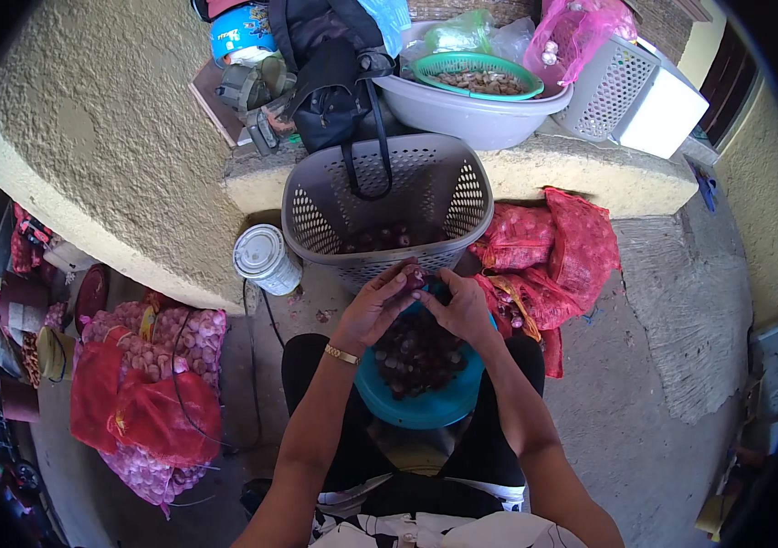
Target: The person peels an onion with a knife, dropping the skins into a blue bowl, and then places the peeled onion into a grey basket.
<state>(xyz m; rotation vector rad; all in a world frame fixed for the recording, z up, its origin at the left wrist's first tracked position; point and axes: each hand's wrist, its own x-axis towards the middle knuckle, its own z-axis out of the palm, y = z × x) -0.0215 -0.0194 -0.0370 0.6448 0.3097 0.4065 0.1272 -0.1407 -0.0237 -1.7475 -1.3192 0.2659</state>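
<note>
Over a turquoise basin (421,419) between my knees, my left hand (373,309) is closed around a small red onion (415,279). My right hand (460,310) is close beside it, thumb reaching to the onion and fingers curled. Whatever those right fingers grip, if anything, is hidden. Dark red onions (415,356) fill much of the basin below both hands. Just beyond them stands a grey perforated plastic basket (316,205), with more red onions (398,237) at its bottom.
Red mesh sacks (558,251) lie right of the basket; a filled mesh sack (156,393) lies at left. A metal can (266,256) stands beside the basket. On the ledge are a black bag (330,100) and a pale tub (480,119) holding a green strainer (476,73).
</note>
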